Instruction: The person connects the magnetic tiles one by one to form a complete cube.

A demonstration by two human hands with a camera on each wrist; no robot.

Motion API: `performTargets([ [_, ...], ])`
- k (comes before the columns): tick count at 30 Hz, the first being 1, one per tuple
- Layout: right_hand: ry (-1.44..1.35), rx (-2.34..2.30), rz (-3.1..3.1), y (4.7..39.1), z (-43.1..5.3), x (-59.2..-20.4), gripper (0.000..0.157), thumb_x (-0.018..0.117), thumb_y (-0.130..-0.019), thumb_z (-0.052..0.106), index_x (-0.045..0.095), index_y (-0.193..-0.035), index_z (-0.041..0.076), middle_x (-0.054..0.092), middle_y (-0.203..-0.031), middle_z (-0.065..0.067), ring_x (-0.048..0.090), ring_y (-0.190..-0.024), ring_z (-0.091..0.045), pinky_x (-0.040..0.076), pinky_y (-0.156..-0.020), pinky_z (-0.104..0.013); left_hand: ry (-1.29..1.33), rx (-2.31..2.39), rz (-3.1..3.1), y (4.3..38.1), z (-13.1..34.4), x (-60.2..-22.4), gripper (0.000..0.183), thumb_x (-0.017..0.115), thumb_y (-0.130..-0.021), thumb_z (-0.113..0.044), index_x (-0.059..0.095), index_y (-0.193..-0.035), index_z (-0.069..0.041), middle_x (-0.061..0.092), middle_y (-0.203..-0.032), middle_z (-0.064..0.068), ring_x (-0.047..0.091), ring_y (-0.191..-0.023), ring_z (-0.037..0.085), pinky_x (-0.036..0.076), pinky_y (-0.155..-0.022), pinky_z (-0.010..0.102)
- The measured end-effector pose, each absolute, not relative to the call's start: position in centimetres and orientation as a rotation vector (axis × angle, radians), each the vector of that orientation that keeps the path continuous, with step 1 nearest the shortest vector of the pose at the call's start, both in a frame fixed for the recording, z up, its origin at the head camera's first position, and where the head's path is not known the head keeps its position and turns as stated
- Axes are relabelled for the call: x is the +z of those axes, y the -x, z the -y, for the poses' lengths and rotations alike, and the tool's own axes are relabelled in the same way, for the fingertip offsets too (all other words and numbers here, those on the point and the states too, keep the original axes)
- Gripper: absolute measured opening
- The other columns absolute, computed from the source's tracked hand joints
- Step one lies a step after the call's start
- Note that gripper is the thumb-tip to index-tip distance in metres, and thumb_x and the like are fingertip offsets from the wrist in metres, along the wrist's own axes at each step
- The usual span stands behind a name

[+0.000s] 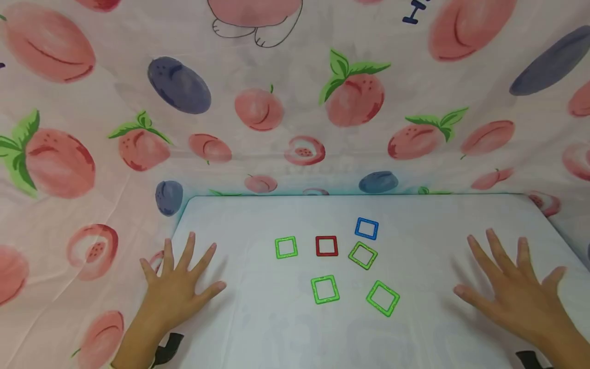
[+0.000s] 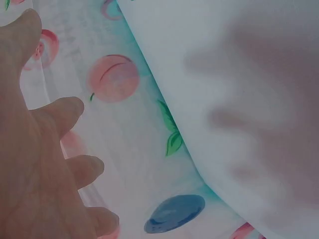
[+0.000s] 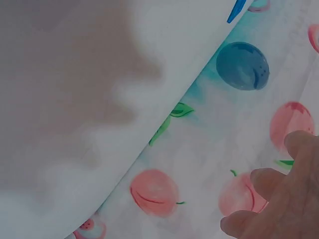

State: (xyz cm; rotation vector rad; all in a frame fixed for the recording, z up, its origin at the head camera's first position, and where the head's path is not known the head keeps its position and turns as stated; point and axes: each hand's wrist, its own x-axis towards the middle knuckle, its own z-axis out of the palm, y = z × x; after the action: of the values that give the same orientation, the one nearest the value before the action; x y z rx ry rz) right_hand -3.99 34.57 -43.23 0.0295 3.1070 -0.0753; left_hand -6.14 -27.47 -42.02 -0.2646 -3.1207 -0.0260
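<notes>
Several square plastic frames lie flat and apart on a white table (image 1: 258,328). A red frame (image 1: 327,254) is in the middle, with a green frame (image 1: 286,256) to its left. At the upper right a blue frame (image 1: 366,237) sits just behind another green frame (image 1: 355,250). Nearer the front are two more green frames, a left one (image 1: 324,301) and a right one (image 1: 382,310). My left hand (image 1: 172,294) hovers at the table's left side, fingers spread, holding nothing. On the right side my right hand (image 1: 521,292) hovers likewise, fingers spread and holding nothing.
A fruit-printed cloth (image 1: 286,66) hangs behind the table and along its sides. Both hands cast shadows on the white surface. In the right wrist view, a corner of a blue frame (image 3: 236,10) shows at the top, near the table's edge.
</notes>
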Motion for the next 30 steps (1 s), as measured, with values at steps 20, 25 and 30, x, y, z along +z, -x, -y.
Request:
performTargets([
  [20, 0.119, -0.335, -3.015, 4.3, -29.6, -43.4, 0.103, 0.057, -0.086, 0.08, 0.012, -0.165, 0.032, 0.045, -0.152, -0.03, 0.047, -0.133, -0.053, 0.041, -0.095, -0.073, 0.485, -0.333, 3.007, 5.6, 20.5, -44.3, 0.065, 0.053, -0.101, -0.06, 0.046, -0.155, -0.024, 0.052, -0.153, 0.009, 0.047, -0.142, 0.036, 0.04, -0.11, 0.062],
  [25, 0.098, -0.429, -2.974, 4.5, -27.6, -43.7, 0.098, 0.055, -0.086, 0.082, 0.026, -0.163, 0.029, 0.054, -0.149, -0.019, 0.048, -0.135, -0.047, 0.041, -0.099, -0.072, 0.514, -0.4, 3.018, 5.9, 17.8, -44.5, 0.058, 0.054, -0.102, -0.057, 0.053, -0.151, -0.025, 0.063, -0.128, 0.0, 0.062, -0.111, 0.02, 0.053, -0.088, 0.044],
  [30, 0.148, -0.619, -2.954, 5.0, -26.2, -44.2, 0.077, 0.062, -0.091, 0.069, 0.051, -0.151, 0.022, 0.072, -0.122, -0.004, 0.06, -0.12, -0.036, 0.047, -0.092, -0.066, 0.523, -0.554, 3.106, 6.2, 15.7, -44.9, 0.055, 0.052, -0.103, -0.056, 0.059, -0.146, -0.023, 0.061, -0.105, -0.004, 0.05, -0.079, 0.006, 0.045, -0.066, 0.025],
])
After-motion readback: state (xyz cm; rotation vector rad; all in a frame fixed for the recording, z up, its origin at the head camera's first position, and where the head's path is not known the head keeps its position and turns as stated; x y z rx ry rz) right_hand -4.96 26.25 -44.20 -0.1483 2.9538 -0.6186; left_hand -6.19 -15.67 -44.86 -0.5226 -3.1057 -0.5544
